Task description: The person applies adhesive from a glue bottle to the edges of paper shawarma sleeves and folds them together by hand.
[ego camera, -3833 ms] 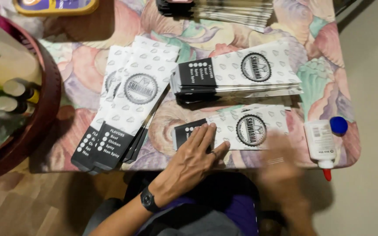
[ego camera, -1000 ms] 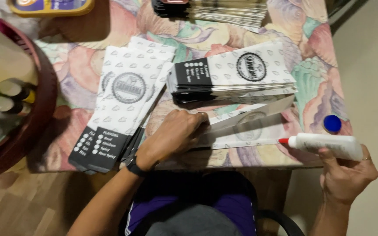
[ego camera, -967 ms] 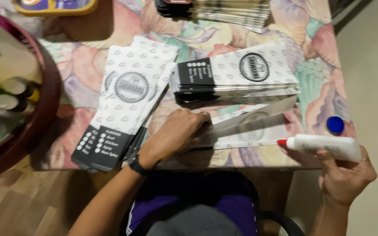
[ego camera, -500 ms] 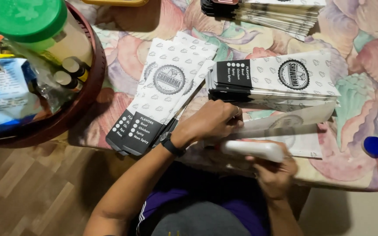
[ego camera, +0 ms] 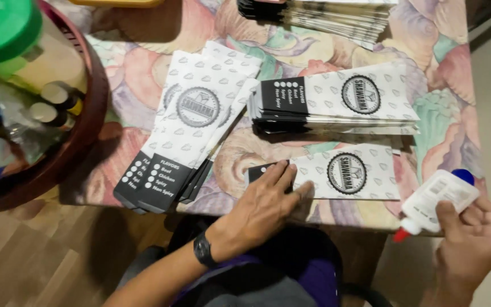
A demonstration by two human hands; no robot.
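My left hand (ego camera: 265, 202) lies flat, fingers spread, on the dark printed end of a single white paper sleeve (ego camera: 348, 175) near the table's front edge. A black watch is on that wrist. My right hand (ego camera: 471, 241) is off the table's right corner and grips a white glue bottle (ego camera: 437, 199) with a red nozzle that points down-left. The bottle hides most of its blue cap (ego camera: 464, 175), which lies on the table behind it. The sleeve lies closed and flat.
A stack of the same sleeves (ego camera: 336, 101) lies just behind, another pile (ego camera: 191, 122) to the left, more (ego camera: 319, 14) at the far edge. The floral tablecloth (ego camera: 444, 96) covers the table. A dark round tray (ego camera: 83, 136) with a green-lidded jar (ego camera: 7, 34) stands left.
The right hand carried the glue bottle from over the sleeve out past the table's right corner. The lifted flap is down; the left hand now presses the flat sleeve.
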